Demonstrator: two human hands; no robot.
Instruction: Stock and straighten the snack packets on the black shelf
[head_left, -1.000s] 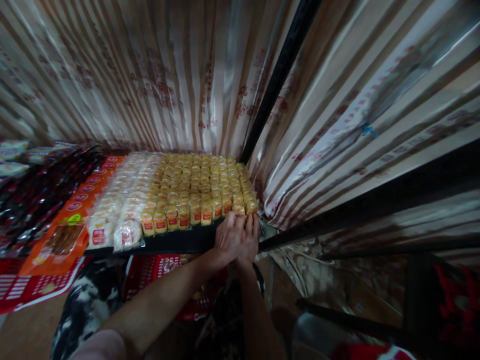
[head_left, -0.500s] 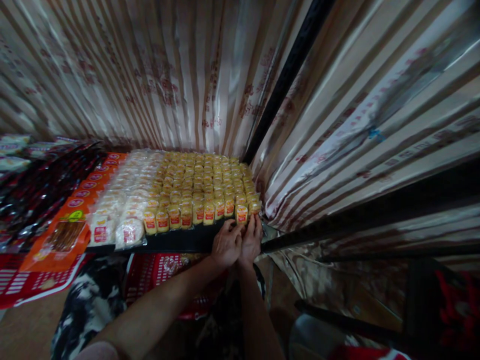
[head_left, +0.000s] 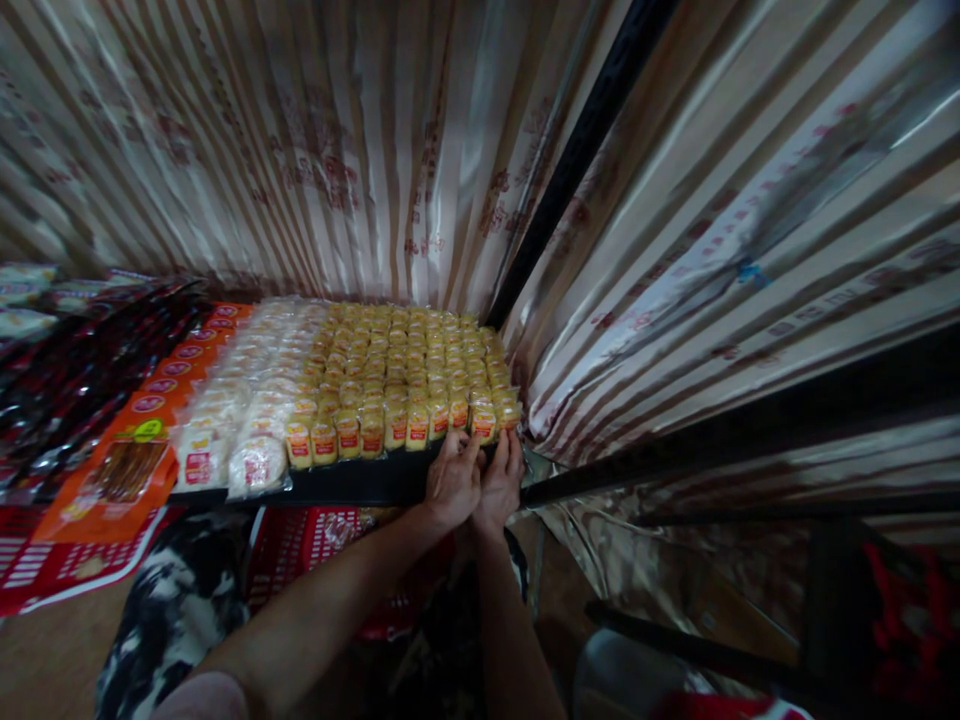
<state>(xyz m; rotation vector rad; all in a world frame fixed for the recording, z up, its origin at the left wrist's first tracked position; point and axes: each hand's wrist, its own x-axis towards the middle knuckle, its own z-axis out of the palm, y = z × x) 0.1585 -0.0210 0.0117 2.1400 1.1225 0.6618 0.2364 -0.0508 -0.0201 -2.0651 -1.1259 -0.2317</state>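
Small yellow wrapped cakes [head_left: 405, 370] stand in tight rows on a dark shelf [head_left: 352, 483]. At the front right corner, my left hand [head_left: 454, 482] has its thumb and fingers closed on the lower edge of a front wrapped cake [head_left: 484, 420] with a red and yellow label. My right hand [head_left: 500, 483] is pressed close beside it, its bent fingers against the bottom of the corner wrapped cake [head_left: 509, 409]. The two hands touch or nearly touch each other. My palms and part of the fingertips are hidden.
White round wrapped snacks [head_left: 258, 465], an orange packet [head_left: 124, 465] and dark shiny packets [head_left: 90, 370] line the shelf leftward. Red baskets [head_left: 281, 560] sit below. A black post [head_left: 570, 170] and striped plastic sheeting [head_left: 360, 130] stand behind and to the right.
The front cake at my left fingers has moved slightly up and back, closer into line with its row. Both hands stay at the corner, with small finger shifts.
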